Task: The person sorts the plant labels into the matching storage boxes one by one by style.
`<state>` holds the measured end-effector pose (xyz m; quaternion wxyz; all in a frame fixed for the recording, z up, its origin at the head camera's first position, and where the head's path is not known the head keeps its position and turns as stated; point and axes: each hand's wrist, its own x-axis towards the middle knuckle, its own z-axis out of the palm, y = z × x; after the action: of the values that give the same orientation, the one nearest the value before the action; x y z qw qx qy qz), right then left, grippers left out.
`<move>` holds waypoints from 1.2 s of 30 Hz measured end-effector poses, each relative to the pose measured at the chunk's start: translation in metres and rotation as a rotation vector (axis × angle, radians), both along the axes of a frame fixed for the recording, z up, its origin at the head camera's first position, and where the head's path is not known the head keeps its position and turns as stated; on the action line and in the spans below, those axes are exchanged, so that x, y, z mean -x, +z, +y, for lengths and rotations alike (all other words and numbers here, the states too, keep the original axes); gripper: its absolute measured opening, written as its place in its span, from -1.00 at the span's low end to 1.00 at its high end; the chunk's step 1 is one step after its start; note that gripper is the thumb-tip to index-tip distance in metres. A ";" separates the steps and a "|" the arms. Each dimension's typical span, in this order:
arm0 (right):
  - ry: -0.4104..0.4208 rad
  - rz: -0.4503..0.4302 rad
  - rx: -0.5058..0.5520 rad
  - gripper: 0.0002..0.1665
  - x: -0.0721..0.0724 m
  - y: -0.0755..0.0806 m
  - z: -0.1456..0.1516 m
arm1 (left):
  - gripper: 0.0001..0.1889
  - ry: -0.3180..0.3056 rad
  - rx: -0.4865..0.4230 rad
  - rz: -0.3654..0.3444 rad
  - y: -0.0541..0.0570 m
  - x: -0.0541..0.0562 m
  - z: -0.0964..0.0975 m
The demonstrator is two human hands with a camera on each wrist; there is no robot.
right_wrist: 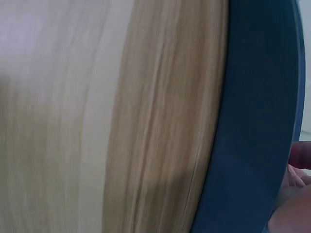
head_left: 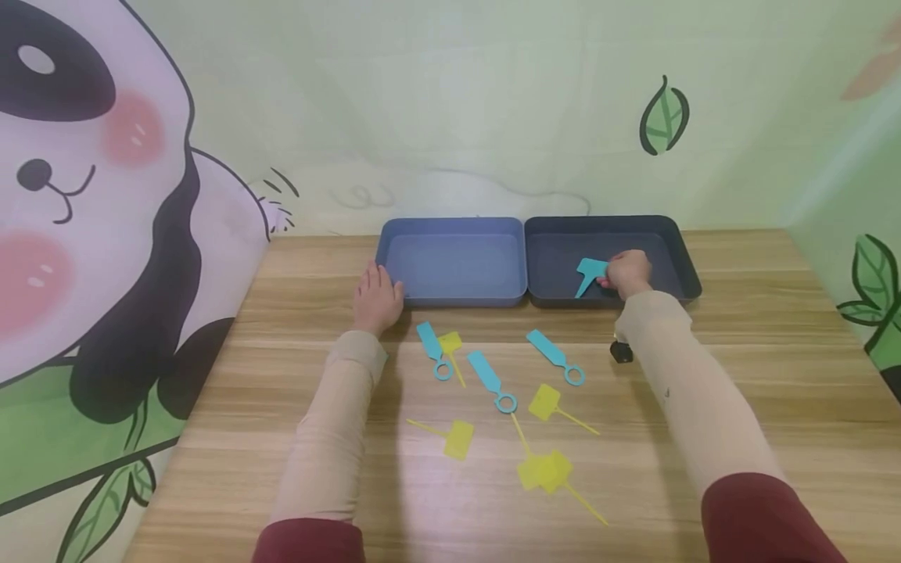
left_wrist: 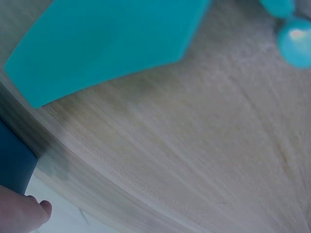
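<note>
My right hand (head_left: 629, 274) pinches a teal T-shaped plant label (head_left: 590, 270) by one end, over the dark tray (head_left: 552, 250). The label's pointed stem hangs toward the front left. In the right wrist view, fingers (right_wrist: 294, 206) show just past the tray's front wall (right_wrist: 248, 121). At the left front corner of the blue tray (head_left: 454, 262), my left hand (head_left: 378, 301) lies with its fingers extended against the side. A teal tag (left_wrist: 107, 43) fills the upper part of the left wrist view, with that hand's fingertips (left_wrist: 43, 208) at the lower left.
In front of the trays lie teal tags with ring ends (head_left: 487, 371) and several yellow tags with thin stems (head_left: 459, 440), some overlapping. Both trays stand side by side at the wooden table's (head_left: 303, 270) back edge, close to a printed wall (head_left: 450, 117).
</note>
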<state>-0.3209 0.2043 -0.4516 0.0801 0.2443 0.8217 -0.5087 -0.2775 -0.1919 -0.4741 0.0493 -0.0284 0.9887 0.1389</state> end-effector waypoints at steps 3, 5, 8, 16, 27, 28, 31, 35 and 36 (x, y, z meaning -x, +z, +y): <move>0.007 0.006 -0.090 -0.52 -0.002 0.000 0.001 | -0.35 0.003 -0.001 0.001 0.000 0.000 0.000; 0.011 0.009 -0.144 -0.53 -0.004 0.000 0.003 | -0.35 0.007 -0.008 0.002 0.001 0.000 0.000; -0.002 0.015 -0.209 -0.59 -0.006 0.001 0.003 | -0.35 0.006 -0.009 -0.006 0.001 0.000 0.000; 0.009 0.023 -0.261 -0.65 -0.010 0.009 0.010 | -0.35 0.008 0.000 -0.002 0.002 -0.001 0.001; 0.267 0.075 -0.333 -0.55 -0.013 0.017 0.011 | -0.35 0.015 -0.011 -0.002 0.001 -0.001 0.002; 0.286 0.077 -0.335 -0.55 -0.014 0.017 0.010 | -0.35 0.016 -0.013 -0.002 0.001 -0.001 0.002; 0.323 0.094 -0.331 -0.54 -0.017 0.019 0.008 | -0.35 0.018 -0.017 -0.002 0.001 -0.001 0.002; 0.349 0.141 -0.328 -0.59 -0.022 0.023 0.004 | -0.35 0.013 -0.011 -0.004 0.002 -0.001 0.002; 0.352 0.157 -0.328 -0.61 -0.024 0.024 0.002 | -0.35 0.014 -0.010 -0.001 0.002 -0.001 0.003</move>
<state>-0.2969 0.2063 -0.4273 0.0626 0.0671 0.9267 -0.3644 -0.2766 -0.1894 -0.4722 0.0490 -0.0354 0.9877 0.1442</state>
